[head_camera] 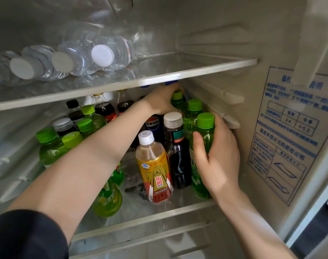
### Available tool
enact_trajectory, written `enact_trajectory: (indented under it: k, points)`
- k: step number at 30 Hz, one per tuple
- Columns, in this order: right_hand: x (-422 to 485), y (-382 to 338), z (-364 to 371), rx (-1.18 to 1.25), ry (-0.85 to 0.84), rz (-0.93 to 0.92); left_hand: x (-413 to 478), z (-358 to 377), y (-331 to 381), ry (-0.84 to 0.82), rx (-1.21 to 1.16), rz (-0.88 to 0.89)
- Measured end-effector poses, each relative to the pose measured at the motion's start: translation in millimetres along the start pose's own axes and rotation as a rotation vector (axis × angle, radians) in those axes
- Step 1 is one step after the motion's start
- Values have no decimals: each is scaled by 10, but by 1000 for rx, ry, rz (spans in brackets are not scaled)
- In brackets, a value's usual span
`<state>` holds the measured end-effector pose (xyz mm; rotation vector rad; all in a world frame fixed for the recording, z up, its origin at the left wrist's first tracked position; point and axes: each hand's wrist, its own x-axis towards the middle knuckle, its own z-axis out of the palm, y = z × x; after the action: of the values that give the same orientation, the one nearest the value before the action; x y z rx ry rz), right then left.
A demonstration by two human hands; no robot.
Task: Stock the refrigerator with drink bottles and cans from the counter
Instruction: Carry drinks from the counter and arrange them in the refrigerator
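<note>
Green bottle [206,128] seemingly inside right hand [222,156]

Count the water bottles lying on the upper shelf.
3 water bottles, lying side by side on the upper shelf, white caps outward: left, middle, right. More may be hidden behind them or past the left edge.

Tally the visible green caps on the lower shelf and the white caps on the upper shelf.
Green caps, lower shelf: 7
White caps, upper shelf: 3
Total: 10
The left hand and right hand each grip a green-capped bottle.
</note>
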<state>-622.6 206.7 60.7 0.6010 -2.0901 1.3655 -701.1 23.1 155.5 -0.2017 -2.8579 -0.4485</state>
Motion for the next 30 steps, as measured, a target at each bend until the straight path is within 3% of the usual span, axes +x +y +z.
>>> enact_trajectory:
  k: [4, 10, 12, 17, 21, 26, 28, 30]
  points:
    - [-4, 6, -8, -5, 8, -8, -2, 51, 13, 49, 44, -45]
    - [2, 22, -26, 0, -1, -19, -158, -79, 60, -89, -17, -89]
    - [6, 22, -26, 3, 8, -23, -288, -160, 133, -29, -15, -87]
    - [3, 9, -16, 21, 20, -39, -869, -273, 355, 136, -271, -44]
    - [-9, 14, -2, 10, 28, -36, -1473, -127, 357, 452, -178, 42]
    - [-21, 20, 19, 10, 36, -41, -2083, 19, 147, 1083, 110, 111]
    - [-21, 23, 19, 16, 33, -43, -2258, 81, 2, 1191, 210, 8]
    - [-25, 22, 20, 22, 31, -42, -2367, 154, -102, 1176, 103, -195]
